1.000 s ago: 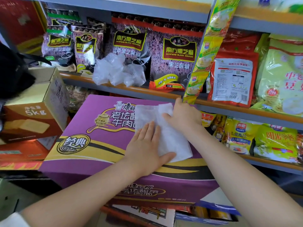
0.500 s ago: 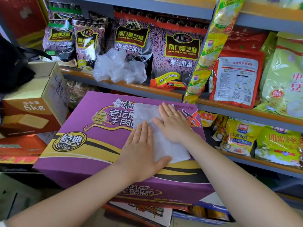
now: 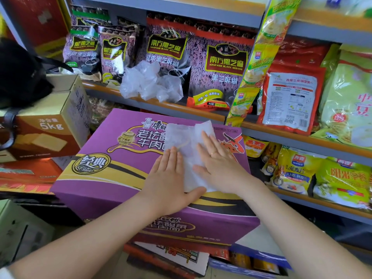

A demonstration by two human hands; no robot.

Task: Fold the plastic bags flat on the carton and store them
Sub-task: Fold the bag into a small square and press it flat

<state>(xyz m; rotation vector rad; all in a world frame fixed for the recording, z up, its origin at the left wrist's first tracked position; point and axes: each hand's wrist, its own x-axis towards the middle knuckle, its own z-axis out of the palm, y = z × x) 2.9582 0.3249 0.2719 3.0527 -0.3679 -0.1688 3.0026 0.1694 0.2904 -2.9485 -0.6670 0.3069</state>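
On carton (image 3: 104, 178): bag (image 3: 181, 137) under flat hands (image 3: 169, 178).

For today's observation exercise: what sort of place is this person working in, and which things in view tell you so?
Most likely a small grocery shop. Metal shelves hold rows of packaged black sesame bags and cereal packets, with stock cartons such as the purple carton stacked in front.

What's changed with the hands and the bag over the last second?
The right hand was curled at the far edge of the plastic bag and has opened out flat, sliding back toward the person across it. The left hand stays pressed flat on the bag's near left side. The bag still lies on the purple carton; the crumpled bags remain on the shelf.
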